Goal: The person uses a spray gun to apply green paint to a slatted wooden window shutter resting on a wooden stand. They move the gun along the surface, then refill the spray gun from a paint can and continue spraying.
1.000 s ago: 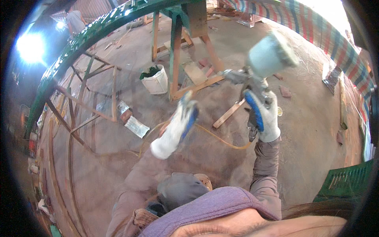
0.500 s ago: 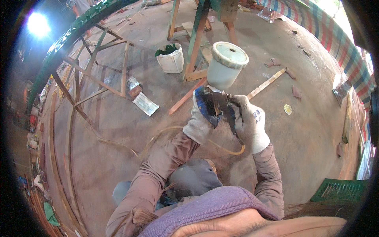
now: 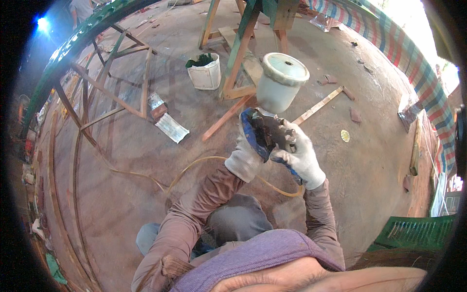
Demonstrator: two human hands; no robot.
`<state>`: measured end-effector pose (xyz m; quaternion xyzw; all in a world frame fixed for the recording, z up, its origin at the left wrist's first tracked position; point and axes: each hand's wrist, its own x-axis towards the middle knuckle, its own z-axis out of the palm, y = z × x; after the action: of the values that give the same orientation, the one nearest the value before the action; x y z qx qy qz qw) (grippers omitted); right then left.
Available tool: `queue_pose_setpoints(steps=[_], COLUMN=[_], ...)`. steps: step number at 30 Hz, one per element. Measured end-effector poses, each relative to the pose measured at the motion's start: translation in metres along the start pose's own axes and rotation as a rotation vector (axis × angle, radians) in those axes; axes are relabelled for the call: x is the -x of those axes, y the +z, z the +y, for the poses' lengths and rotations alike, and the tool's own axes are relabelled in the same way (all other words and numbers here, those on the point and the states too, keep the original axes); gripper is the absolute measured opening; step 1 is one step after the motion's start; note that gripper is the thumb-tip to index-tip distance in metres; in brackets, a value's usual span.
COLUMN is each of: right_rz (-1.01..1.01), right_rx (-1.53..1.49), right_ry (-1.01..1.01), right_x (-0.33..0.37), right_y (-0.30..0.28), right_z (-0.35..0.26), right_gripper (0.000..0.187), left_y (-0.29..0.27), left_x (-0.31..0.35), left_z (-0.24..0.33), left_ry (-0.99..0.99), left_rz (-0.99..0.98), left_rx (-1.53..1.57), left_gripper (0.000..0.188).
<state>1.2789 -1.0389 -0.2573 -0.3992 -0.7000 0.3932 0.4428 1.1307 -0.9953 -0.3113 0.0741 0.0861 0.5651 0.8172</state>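
Observation:
Both my hands are in front of me in white knit gloves with blue, dark-stained palms. My left hand [image 3: 250, 146] is closed around the dark body of what looks like a spray gun [image 3: 266, 130]. A translucent white cup [image 3: 279, 90] with a round lid rises above the gun, tilted slightly. My right hand [image 3: 301, 153] has its fingers curled against the gun's right side. A yellow hose [image 3: 279, 190] loops across the ground and ends beneath my right hand. The gloves hide much of the gun, and its trigger cannot be made out.
Wooden trestle legs [image 3: 238, 53] stand ahead, beside a white bucket [image 3: 204, 75] with dark green stains. To the left is a wooden frame [image 3: 146, 82] under a green-painted curved bar [image 3: 61, 68]. A stick [image 3: 318, 104] lies right; striped sheeting [image 3: 413, 73] hangs beyond. A green slatted piece [image 3: 413, 232] sits near right.
My right hand has turned and shifted on the gun, so its blue palm edge now shows. The cup stays with my hands while the surroundings slide slightly left in view.

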Motion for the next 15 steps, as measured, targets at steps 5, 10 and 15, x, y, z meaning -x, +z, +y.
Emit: queue_pose_setpoints(steps=[5, 10, 15], right_rz=[-0.038, 0.134, 0.666], right_rx=[0.127, -0.327, -0.373], right_ry=[0.047, 0.182, -0.053], right_x=[-0.005, 0.010, 0.013], right_y=[0.002, -0.034, -0.095], right_z=[0.023, -0.006, 0.004], right_gripper=[0.045, 0.036, 0.024], left_y=[-0.001, -0.011, 0.014], left_x=[0.001, 0.026, 0.082], left_z=[-0.020, 0.001, 0.018], left_ry=[0.226, 0.149, -0.269], left_rz=[-0.169, 0.009, -0.059], left_rx=[-0.471, -0.880, -1.141], left_gripper=[0.037, 0.036, 0.040])
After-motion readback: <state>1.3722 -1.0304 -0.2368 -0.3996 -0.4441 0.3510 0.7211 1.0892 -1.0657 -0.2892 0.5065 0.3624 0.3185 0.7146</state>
